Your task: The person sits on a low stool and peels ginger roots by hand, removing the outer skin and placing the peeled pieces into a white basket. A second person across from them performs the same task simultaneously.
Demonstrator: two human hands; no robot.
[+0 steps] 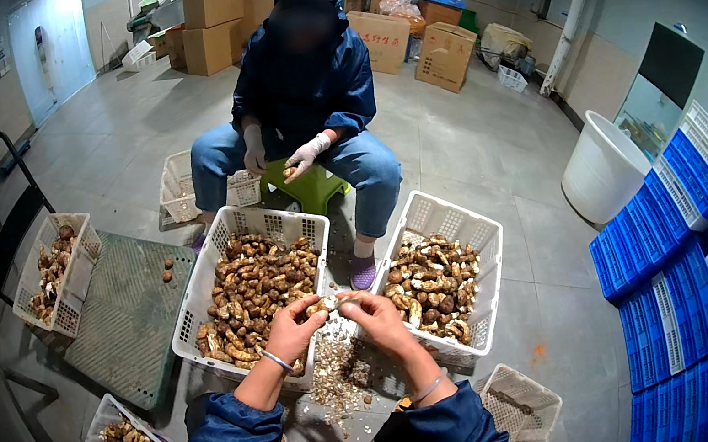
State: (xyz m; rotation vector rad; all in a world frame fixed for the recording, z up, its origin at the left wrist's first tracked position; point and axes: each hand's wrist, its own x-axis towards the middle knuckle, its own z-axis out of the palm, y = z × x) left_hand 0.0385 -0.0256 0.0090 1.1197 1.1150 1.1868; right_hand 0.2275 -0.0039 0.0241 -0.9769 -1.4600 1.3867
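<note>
A brown-and-white mushroom is pinched in the fingers of my left hand, above the gap between two white plastic crates. My right hand meets it at the pale end, fingertips closed around something small that I cannot make out. The left crate is heaped with mushrooms; the right crate holds more mushrooms, with some of its bottom showing at the far end. Pale trimmings lie piled on the floor below my hands.
Opposite me a gloved co-worker sits on a green stool, holding a mushroom piece. A platform cart at left carries a small crate. Another mushroom crate stands lower left. Blue crates are stacked right, near a white barrel.
</note>
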